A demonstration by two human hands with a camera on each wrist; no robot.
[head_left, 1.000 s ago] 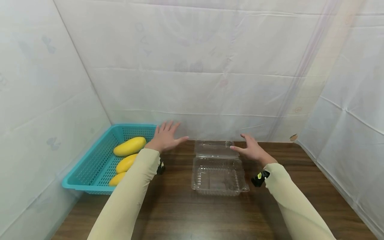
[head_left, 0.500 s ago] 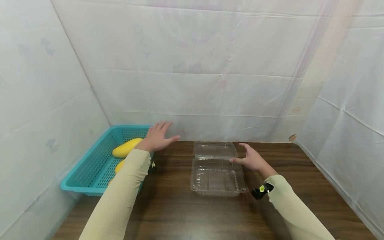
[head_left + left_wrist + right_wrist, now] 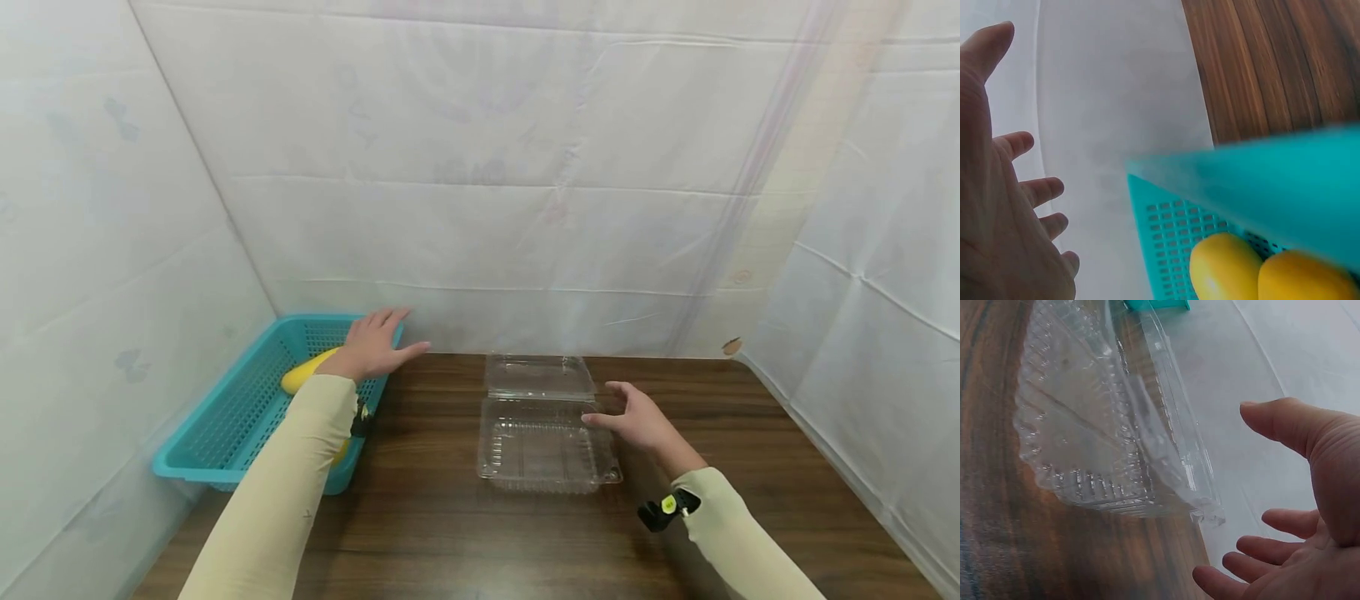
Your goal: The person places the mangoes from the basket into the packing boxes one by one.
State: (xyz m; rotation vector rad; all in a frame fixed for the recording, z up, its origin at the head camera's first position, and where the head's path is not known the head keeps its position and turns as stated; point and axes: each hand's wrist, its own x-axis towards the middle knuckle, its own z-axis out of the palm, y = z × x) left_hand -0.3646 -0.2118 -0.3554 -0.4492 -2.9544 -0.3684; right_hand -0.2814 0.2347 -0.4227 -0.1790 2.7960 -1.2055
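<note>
My left hand (image 3: pixel 369 345) hovers over the right back part of a teal plastic basket (image 3: pixel 177 468), fingers spread and holding nothing. Yellow, mango-shaped fruits (image 3: pixel 302 375) lie in that basket, partly hidden by my hand and sleeve; the left wrist view shows two of the yellow fruits (image 3: pixel 1225 265) beyond the rim. At the middle of the table stands a clear plastic clamshell box (image 3: pixel 546 450) with its lid (image 3: pixel 538 375) folded back. Just right of the box is my right hand (image 3: pixel 637 419), thumb and fingers apart with nothing between them; the right wrist view shows it apart from the box.
A brown wood-grain table (image 3: pixel 480 542) carries everything. White sheeting (image 3: pixel 480 233) rises behind it and along both sides. The basket sits close to the left sheet, and a black wrist camera (image 3: pixel 670 507) hangs below my right wrist.
My left hand has moved left from beside the basket to above it, covering more of the fruits. My right hand has come down and nearer along the box's right side.
</note>
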